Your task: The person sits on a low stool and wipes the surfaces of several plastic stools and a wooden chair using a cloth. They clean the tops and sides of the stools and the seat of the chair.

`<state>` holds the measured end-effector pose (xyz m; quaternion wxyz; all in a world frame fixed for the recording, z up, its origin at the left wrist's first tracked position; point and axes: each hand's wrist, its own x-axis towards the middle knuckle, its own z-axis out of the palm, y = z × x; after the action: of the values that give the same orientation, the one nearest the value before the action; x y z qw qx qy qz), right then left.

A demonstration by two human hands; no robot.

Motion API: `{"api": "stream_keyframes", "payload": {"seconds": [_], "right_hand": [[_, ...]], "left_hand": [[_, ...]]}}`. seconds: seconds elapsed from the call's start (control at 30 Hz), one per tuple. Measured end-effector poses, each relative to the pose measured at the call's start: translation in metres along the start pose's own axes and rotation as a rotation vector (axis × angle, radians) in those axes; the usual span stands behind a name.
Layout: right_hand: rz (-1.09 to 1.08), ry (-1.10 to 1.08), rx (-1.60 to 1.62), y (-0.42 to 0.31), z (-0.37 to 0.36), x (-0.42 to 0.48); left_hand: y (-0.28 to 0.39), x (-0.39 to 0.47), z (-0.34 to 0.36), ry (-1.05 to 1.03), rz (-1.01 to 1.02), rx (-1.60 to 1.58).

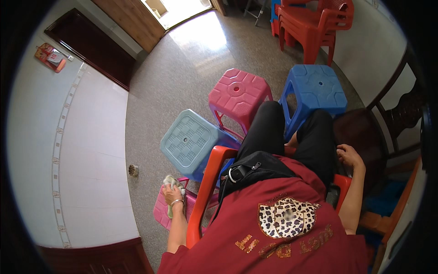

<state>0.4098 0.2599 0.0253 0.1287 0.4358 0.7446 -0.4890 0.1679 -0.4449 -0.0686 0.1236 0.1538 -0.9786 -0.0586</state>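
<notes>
Down at the left, my left hand (pixel 172 194) grips a crumpled cloth (pixel 169 179) over a pink plastic stool (pixel 160 205). A bracelet circles that wrist, and a greenish strip shows below the fingers. My right hand (pixel 348 156) hangs beside my right thigh, near the dark wooden chair seat (pixel 359 133); its fingers are bent, and I cannot tell whether they hold anything. Before me stand a grey-green topped stool (pixel 186 140), a pinkish-red stool (pixel 236 90) and a blue stool (pixel 318 85), all plastic. I sit in a red plastic armchair (pixel 207 191).
Stacked red plastic chairs (pixel 308 24) stand by the right wall. A small round container (pixel 133 170) sits on the floor near the left wall. Close to my right is a wooden chair back (pixel 400 102). A dark red cabinet (pixel 99 257) lies at lower left, and a bright doorway (pixel 178 10) opens ahead.
</notes>
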Motion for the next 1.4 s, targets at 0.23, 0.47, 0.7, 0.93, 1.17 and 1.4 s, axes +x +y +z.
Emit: {"api": "stream_keyframes", "payload": {"seconds": [0.23, 0.47, 0.7, 0.93, 1.17, 1.4], "right_hand": [[0.039, 0.01, -0.011, -0.008, -0.001, -0.009], [0.018, -0.019, 0.023, 0.003, -0.003, 0.002], [0.013, -0.012, 0.04, 0.003, -0.002, 0.004], [0.013, -0.013, 0.013, 0.001, -0.002, 0.003], [0.008, -0.013, -0.014, 0.001, 0.0, 0.005], [0.038, -0.027, -0.072, 0.004, -0.004, 0.007]], "left_hand": [[-0.086, 0.027, -0.01, -0.075, -0.343, 0.119], [-0.159, -0.029, -0.028, -0.047, -0.513, 0.228], [-0.146, -0.072, -0.052, -0.208, -0.522, 0.259], [-0.112, -0.104, -0.049, -0.379, -0.263, 0.18], [-0.019, -0.035, -0.034, -0.431, 0.007, -0.426], [0.122, 0.063, -0.084, 0.24, 0.324, -0.592]]}}
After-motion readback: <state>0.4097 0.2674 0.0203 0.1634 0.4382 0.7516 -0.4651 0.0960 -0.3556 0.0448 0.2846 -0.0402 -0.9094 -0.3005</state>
